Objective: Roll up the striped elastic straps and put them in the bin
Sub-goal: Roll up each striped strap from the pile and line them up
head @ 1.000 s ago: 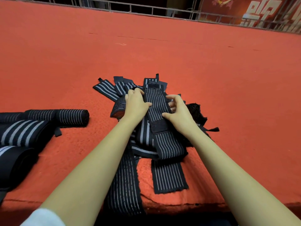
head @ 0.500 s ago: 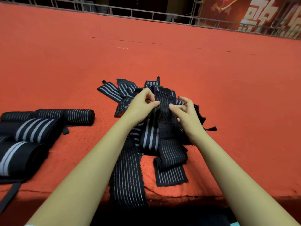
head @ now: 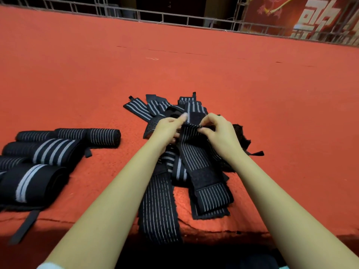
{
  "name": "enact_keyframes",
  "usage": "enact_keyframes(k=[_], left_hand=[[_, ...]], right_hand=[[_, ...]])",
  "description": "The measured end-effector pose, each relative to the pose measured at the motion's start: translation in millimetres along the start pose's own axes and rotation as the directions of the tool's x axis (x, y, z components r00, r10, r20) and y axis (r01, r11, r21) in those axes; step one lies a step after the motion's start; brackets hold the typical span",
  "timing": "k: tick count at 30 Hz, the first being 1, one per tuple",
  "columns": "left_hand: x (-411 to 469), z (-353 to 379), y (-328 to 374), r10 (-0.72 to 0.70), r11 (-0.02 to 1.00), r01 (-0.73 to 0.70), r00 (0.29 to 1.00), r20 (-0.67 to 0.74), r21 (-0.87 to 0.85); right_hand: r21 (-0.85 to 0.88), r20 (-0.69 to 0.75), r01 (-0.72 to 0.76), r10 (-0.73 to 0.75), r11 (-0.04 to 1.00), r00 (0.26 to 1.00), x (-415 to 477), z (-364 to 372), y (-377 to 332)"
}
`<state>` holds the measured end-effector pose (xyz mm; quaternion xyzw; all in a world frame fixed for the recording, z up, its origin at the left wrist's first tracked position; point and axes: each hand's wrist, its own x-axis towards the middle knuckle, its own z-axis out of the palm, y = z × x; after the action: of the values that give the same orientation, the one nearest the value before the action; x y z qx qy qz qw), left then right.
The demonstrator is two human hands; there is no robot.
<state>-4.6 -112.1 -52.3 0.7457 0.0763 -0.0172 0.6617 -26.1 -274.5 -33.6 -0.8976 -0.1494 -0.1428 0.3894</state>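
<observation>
At frame centre my left hand (head: 167,131) and right hand (head: 219,133) pinch the strap (head: 196,152); springy elastic could slip loose, unrolling my first turn.

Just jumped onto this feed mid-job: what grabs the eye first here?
At centre, the left hand and right hand pinch the folded end of a black elastic strap with thin white stripes, atop a loose pile of similar straps. Rolled striped straps lie left on the red carpet.
</observation>
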Motion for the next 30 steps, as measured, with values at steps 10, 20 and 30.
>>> enact_keyframes(k=[10, 20, 30], left_hand=[[6.9, 0.5, 9.8, 0.258, 0.9, -0.164, 0.948, -0.189, 0.404], [-88.1, -9.8, 24.2, 0.507, 0.831, -0.531, 0.846, 0.164, 0.166], [-172.7, -17.1, 65.9, 0.495, 0.869, -0.495, 0.868, 0.045, -0.008]], right_hand=[[0.153, 0.044, 0.031, -0.038, 0.988, 0.998, -29.5, -16.2, 3.3], [0.304, -0.032, -0.002, 0.012, 0.953, 0.999, -45.3, -38.1, -25.4], [0.581, 0.246, -0.246, 0.121, 0.776, 0.962, -100.4, -90.0, -83.5]])
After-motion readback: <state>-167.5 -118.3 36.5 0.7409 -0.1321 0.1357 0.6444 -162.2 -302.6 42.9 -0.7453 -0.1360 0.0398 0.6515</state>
